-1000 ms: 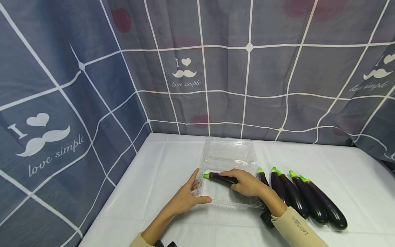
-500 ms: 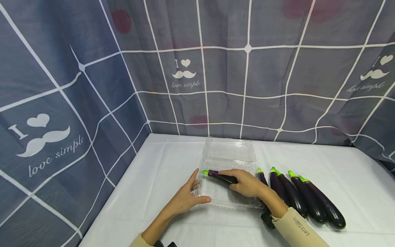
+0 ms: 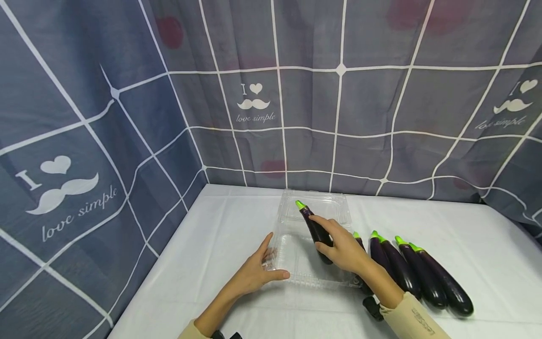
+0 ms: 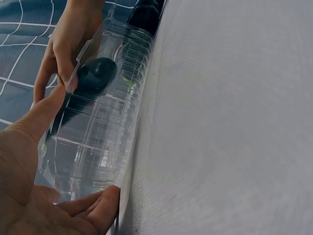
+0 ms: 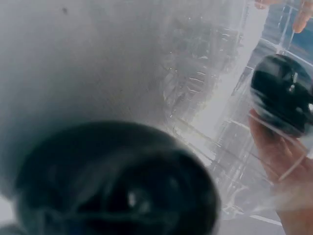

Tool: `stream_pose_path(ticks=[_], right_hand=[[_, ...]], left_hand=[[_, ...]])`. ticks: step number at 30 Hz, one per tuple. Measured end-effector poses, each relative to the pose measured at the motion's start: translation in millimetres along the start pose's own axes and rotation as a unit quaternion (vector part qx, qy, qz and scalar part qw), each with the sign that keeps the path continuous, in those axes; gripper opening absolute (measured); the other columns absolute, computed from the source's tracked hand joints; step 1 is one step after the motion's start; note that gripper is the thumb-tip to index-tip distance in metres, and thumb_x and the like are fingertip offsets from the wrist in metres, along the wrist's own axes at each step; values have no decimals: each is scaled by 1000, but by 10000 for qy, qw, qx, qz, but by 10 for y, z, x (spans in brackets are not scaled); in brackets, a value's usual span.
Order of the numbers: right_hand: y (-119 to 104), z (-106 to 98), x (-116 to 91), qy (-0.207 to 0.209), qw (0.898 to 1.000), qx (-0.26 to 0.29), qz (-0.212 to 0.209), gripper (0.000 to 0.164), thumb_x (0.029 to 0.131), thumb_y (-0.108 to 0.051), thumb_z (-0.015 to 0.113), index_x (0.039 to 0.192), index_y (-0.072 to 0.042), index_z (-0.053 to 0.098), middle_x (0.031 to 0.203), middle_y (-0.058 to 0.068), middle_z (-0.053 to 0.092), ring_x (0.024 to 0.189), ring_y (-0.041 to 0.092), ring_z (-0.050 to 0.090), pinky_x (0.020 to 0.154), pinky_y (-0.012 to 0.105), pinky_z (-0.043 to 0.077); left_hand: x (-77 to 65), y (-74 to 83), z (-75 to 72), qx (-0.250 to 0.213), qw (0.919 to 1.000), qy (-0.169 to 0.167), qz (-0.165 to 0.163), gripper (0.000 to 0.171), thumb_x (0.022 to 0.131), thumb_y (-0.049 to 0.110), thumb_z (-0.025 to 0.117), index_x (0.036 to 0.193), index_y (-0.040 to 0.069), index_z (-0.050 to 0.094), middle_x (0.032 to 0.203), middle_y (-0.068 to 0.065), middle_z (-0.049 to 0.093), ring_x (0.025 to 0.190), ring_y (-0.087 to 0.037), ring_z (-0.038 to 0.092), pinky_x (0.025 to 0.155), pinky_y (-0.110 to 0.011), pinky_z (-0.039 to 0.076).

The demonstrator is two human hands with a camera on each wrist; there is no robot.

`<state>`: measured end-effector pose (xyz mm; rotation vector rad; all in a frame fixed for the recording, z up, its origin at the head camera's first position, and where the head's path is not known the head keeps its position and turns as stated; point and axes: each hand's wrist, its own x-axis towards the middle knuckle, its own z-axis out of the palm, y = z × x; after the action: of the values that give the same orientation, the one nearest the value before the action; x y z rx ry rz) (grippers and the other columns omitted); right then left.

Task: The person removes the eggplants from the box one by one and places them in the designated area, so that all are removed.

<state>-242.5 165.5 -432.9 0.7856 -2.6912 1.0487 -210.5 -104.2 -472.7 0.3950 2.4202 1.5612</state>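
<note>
A clear plastic clamshell box [image 3: 296,270] lies open on the white table, its lid [image 3: 315,207] folded back. My right hand [image 3: 338,245] grips a dark purple eggplant [image 3: 313,226] with a green stem over the box, its stem end pointing away toward the lid. My left hand [image 3: 258,270] holds the box's left front corner between thumb and fingers. In the left wrist view the left hand [image 4: 34,161] clasps the box wall [image 4: 98,142], with the eggplant's round end [image 4: 98,73] behind it. The right wrist view shows that eggplant end [image 5: 283,95] through the plastic.
Several more eggplants [image 3: 419,275] lie side by side on the table right of the box, stems pointing away; one [image 5: 117,181] fills the right wrist view's foreground. A grey checked curtain [image 3: 296,94] walls the back and left. White tablecloth [image 3: 466,226] stretches to the right.
My right hand has turned the eggplant from lying crosswise, stem to the left, to pointing away toward the lid, and raised it slightly. The left hand has stayed on the box corner.
</note>
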Motion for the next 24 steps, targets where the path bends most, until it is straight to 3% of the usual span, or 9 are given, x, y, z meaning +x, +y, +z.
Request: stream_pose_path(ticks=[4, 10, 14, 21, 24], right_hand=[[-24, -38, -48, 265, 9996, 22, -23, 57, 92, -14, 71, 145, -20, 49, 116, 8, 57, 88, 18, 55, 72, 41, 49], [-6, -137, -146, 539, 9982, 201, 140, 52, 93, -23, 70, 142, -15, 52, 118, 8, 56, 92, 17, 56, 78, 43, 53], [33, -230, -251, 608, 9975, 240, 273, 55, 94, -27, 70, 144, -16, 50, 120, 11, 56, 81, 18, 54, 68, 32, 50], [80, -434, -467, 802, 9953, 139, 518, 55, 94, -27, 70, 145, -17, 50, 113, 6, 57, 88, 21, 55, 62, 27, 47], [95, -534, -559, 848, 9942, 13, 664, 55, 94, -28, 70, 145, -18, 50, 103, 4, 54, 72, 16, 49, 57, 27, 42]], left_hand=[[-1, 17, -8, 46, 10000, 30, 20, 113, 78, 45, 83, 160, 19, 10, 148, -28, 39, 137, -38, 39, 105, -57, 35], [-10, 17, -15, 10, 10000, 6, 39, 113, 79, 44, 83, 160, 18, 9, 148, -29, 38, 137, -39, 38, 105, -58, 35], [-5, -10, -7, 6, 10000, -18, 26, 113, 79, 45, 82, 160, 18, 9, 149, -28, 37, 138, -39, 37, 105, -58, 34], [-11, -12, -3, 85, 10000, -7, 27, 113, 79, 46, 82, 160, 17, 9, 148, -30, 37, 138, -40, 37, 105, -60, 34], [-11, -13, -7, 87, 10000, -12, 34, 113, 79, 46, 82, 160, 17, 9, 148, -30, 37, 138, -40, 37, 105, -60, 34]])
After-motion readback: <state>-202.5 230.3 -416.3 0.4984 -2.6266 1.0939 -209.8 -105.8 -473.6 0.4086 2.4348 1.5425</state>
